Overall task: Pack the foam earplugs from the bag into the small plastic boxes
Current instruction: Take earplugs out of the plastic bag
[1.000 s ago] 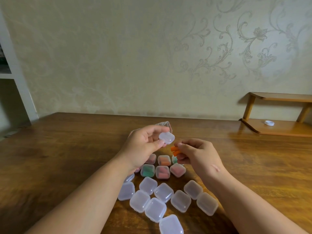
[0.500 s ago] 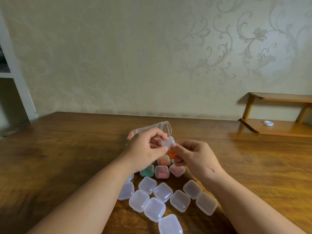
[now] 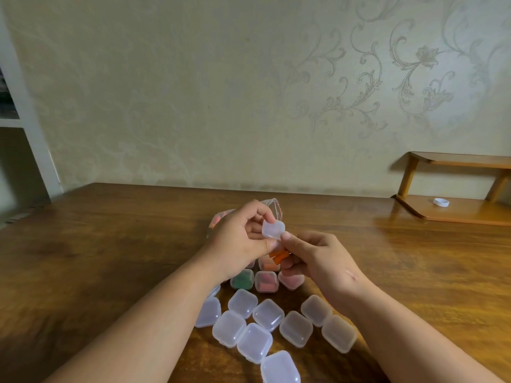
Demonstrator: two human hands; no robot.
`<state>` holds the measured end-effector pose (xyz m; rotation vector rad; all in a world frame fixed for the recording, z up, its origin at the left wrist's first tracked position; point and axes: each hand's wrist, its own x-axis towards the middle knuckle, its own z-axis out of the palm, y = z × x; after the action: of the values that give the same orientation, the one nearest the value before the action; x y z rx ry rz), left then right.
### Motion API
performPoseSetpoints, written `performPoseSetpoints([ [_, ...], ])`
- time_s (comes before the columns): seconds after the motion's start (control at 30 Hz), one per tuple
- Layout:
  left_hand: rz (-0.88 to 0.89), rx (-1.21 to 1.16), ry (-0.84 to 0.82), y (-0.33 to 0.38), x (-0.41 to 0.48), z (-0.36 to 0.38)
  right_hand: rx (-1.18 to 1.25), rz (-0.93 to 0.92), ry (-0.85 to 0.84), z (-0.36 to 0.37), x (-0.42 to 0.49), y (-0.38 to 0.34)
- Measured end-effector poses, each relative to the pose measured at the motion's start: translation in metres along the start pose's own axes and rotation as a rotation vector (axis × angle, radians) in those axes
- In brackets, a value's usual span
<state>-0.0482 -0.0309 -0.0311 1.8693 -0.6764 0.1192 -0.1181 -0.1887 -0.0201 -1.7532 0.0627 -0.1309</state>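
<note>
I found no text, label, brand or number I could read anywhere in my view. The lids of the small plastic boxes (image 3: 242,302) looked plain to me, and the red-edged strip on the bag (image 3: 273,205) was too small and blurred to show any print.

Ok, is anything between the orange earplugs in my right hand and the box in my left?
Only the box itself, it seems: held in the left hand, it looks closed, and the right hand has its thumb at the lower edge. The earplugs sit just below it in that hand; nothing else lies between them.
</note>
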Motion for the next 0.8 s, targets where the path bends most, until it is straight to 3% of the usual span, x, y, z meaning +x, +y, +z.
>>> performPoseSetpoints([
  [0.43, -0.013, 0.161, 0.04, -0.0003, 0.0017, 0.001, -0.115, -0.033, 0.079, -0.0014, 0.0011, 0.0033],
  [0.8, -0.029, 0.113, 0.035, -0.0018, 0.0036, 0.0041, -0.17, -0.002, 0.162, -0.0002, 0.0034, 0.0062],
])
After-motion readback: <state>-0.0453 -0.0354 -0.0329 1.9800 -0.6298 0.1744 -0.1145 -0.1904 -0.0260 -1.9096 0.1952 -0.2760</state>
